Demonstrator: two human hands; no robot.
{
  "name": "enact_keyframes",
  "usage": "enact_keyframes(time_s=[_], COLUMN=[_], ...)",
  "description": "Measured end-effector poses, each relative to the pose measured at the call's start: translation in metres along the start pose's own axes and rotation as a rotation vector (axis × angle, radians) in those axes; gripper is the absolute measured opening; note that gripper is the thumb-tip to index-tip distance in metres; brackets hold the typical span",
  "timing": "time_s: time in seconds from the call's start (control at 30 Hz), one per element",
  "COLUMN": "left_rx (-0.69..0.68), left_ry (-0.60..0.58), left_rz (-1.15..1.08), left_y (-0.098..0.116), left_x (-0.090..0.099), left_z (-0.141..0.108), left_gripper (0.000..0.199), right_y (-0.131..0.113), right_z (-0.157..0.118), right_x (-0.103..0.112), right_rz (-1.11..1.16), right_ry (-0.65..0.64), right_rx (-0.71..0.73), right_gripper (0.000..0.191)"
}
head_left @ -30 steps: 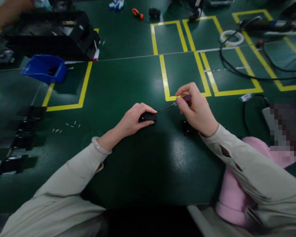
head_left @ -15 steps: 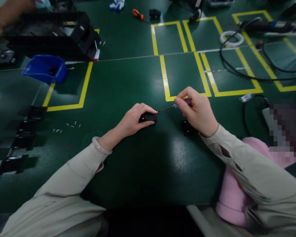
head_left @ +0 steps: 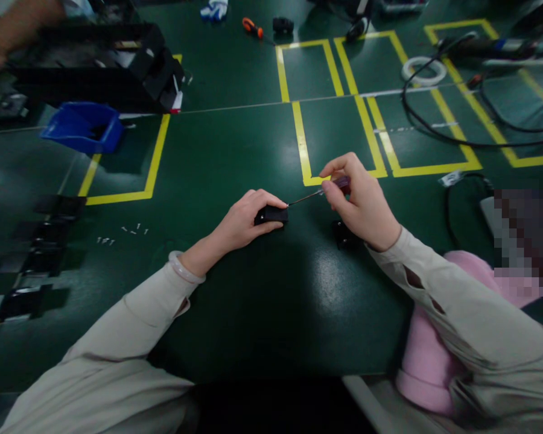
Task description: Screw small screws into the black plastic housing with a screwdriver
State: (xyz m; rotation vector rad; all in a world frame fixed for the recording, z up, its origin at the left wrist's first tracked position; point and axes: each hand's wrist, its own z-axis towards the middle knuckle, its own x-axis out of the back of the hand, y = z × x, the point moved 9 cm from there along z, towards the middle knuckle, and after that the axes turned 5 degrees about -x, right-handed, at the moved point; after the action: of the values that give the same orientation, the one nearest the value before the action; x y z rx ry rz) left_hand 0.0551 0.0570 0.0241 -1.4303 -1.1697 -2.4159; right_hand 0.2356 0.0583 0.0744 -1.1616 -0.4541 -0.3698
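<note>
My left hand [head_left: 248, 220] grips a small black block-shaped part [head_left: 274, 214] on the green table, thumb on the near side and fingers on the far side. In my right hand [head_left: 359, 202] is a screwdriver [head_left: 342, 183] with a dark reddish handle, held between thumb and fingers with the index finger lifted. Its thin shaft slants down to the left, and the tip meets the part's right end by my left fingertips. A second small black part [head_left: 342, 234] lies under my right hand, partly hidden by it.
Loose screws [head_left: 129, 232] lie to the left, beyond them several black parts [head_left: 49, 241]. A blue bin [head_left: 84, 126] and black trays [head_left: 95, 75] stand at back left, near another person's arm [head_left: 18, 33]. An orange-handled screwdriver [head_left: 252, 28], a white ring [head_left: 424, 71] and cables lie farther back.
My right index finger has lifted off the screwdriver handle and the fingers have loosened a little. The left hand and the black part have stayed in place.
</note>
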Motion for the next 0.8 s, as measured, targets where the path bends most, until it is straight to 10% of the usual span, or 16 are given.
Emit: enact_keyframes(time_s=[0.8], left_rx=[-0.011], left_ry=[0.005], left_rz=[-0.003], left_y=[0.0000], left_x=[0.0004], left_z=[-0.0006], left_gripper=[0.031], right_y=[-0.0027], right_z=[0.0002], right_x=[0.0004], right_rz=[-0.083], right_ry=[-0.007], right_rx=[0.013], right_gripper=[0.013])
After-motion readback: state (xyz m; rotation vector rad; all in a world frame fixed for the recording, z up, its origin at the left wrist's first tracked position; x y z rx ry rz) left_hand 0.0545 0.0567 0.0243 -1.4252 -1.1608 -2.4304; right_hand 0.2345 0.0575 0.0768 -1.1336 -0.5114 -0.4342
